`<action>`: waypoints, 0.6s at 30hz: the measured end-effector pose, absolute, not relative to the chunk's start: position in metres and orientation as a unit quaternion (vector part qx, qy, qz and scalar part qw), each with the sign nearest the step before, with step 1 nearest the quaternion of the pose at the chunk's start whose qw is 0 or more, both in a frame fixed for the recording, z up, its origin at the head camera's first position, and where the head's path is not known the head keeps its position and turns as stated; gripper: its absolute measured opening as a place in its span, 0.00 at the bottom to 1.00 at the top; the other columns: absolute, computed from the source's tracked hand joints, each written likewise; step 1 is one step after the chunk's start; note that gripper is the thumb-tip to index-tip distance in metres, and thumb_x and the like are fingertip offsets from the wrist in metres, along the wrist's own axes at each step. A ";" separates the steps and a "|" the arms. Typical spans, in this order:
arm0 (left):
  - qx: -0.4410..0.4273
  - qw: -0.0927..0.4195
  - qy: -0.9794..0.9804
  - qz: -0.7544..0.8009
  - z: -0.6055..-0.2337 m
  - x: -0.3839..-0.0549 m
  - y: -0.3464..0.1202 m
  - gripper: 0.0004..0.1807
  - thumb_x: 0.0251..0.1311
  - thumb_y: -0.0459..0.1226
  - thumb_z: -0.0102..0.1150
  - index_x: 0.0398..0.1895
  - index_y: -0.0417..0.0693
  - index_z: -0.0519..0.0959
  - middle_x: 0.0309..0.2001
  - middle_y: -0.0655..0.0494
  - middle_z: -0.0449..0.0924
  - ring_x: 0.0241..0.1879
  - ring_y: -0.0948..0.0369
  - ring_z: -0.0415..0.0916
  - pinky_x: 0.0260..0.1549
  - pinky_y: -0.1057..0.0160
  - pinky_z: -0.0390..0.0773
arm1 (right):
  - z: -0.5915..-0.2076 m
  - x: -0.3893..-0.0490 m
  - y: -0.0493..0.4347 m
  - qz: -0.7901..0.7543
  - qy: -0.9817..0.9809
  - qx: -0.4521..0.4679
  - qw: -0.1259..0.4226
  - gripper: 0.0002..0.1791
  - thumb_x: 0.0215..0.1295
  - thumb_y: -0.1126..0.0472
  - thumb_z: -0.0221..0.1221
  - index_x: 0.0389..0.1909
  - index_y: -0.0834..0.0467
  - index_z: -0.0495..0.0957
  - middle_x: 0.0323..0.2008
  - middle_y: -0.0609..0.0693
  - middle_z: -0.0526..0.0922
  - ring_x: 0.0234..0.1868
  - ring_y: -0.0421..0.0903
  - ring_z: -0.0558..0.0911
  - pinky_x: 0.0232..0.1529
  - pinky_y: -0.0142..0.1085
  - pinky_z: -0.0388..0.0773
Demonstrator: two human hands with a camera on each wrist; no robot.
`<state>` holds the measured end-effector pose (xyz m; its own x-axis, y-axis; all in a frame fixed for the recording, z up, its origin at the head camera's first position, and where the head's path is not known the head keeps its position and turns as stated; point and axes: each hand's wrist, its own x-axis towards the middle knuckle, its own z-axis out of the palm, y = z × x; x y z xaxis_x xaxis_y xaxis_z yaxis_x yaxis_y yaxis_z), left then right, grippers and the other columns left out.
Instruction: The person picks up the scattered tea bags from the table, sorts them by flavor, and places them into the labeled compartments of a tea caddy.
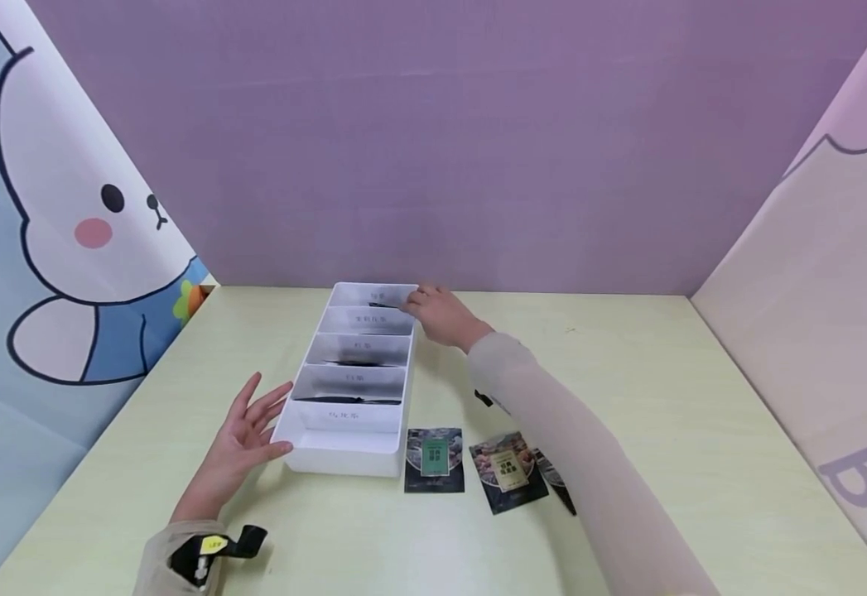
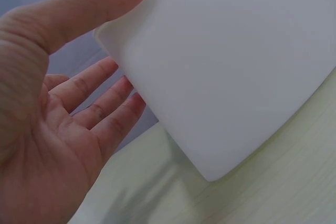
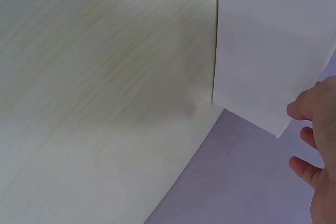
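Observation:
A long white divided box (image 1: 344, 463) lies on the table, its labelled compartments in a row from front to back. Dark flat packets (image 1: 344, 400) show in several of them; the front compartment holds none. My left hand (image 1: 235, 447) is at the near left corner, thumb on the rim and straight fingertips against the side, as the left wrist view shows of the box wall (image 2: 226, 66). At the far right corner my right hand (image 1: 444, 316) pinches the rim, its thumb (image 3: 304, 106) by the outer wall. Its other fingers are partly hidden.
Right of the box lie a dark packet with a green label (image 1: 435, 457) and one with a cream label (image 1: 509, 472). A third packet (image 1: 556, 480) is partly covered by the right sleeve. A purple wall (image 1: 433, 165) stands behind the table.

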<state>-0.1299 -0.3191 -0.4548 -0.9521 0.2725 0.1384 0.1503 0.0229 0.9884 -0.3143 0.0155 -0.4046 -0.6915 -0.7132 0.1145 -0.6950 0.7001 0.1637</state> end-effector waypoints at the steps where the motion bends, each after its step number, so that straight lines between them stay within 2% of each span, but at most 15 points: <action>1: 0.147 0.045 0.715 0.682 -0.455 -0.130 -0.319 0.60 0.59 0.22 0.62 0.80 0.59 0.30 0.76 0.54 0.56 0.65 0.77 0.63 0.58 0.77 0.67 | -0.405 -0.313 0.016 -0.057 -0.917 0.385 0.084 0.24 0.74 0.70 0.48 0.68 0.57 0.71 0.64 0.53 0.75 0.66 0.52 0.68 0.65 0.47 0.67; 5: 0.152 0.042 0.713 0.683 -0.455 -0.130 -0.320 0.60 0.59 0.21 0.62 0.80 0.59 0.31 0.76 0.54 0.57 0.65 0.76 0.63 0.58 0.76 0.68 | -0.403 -0.309 0.016 -0.072 -0.911 0.395 0.098 0.24 0.74 0.69 0.47 0.68 0.56 0.71 0.63 0.53 0.74 0.65 0.53 0.68 0.64 0.48 0.67; 10: 0.151 0.042 0.709 0.687 -0.455 -0.130 -0.321 0.61 0.58 0.21 0.62 0.80 0.59 0.31 0.76 0.54 0.58 0.65 0.76 0.63 0.58 0.75 0.68 | -0.404 -0.302 0.025 -0.092 -0.903 0.405 0.112 0.23 0.70 0.70 0.49 0.64 0.55 0.74 0.58 0.55 0.75 0.60 0.55 0.71 0.60 0.49 0.70; 16: 0.151 0.041 0.712 0.685 -0.456 -0.130 -0.321 0.60 0.59 0.21 0.62 0.80 0.60 0.31 0.76 0.54 0.57 0.65 0.76 0.63 0.58 0.76 0.68 | -0.405 -0.292 0.041 -0.091 -0.908 0.395 0.104 0.30 0.71 0.66 0.50 0.74 0.56 0.62 0.62 0.55 0.72 0.62 0.54 0.70 0.62 0.48 0.68; 18: 0.153 0.042 0.711 0.685 -0.457 -0.131 -0.320 0.60 0.59 0.20 0.61 0.81 0.60 0.31 0.76 0.54 0.57 0.65 0.75 0.63 0.58 0.75 0.68 | -0.404 -0.286 0.046 -0.089 -0.908 0.394 0.111 0.31 0.71 0.65 0.51 0.74 0.56 0.61 0.62 0.55 0.72 0.62 0.54 0.70 0.62 0.48 0.68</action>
<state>-0.1306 -0.3204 -0.4566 -0.9493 0.2759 0.1505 0.1606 0.0144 0.9869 -0.2862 0.0455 -0.4039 -0.6642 -0.7359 0.1319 -0.6960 0.6730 0.2502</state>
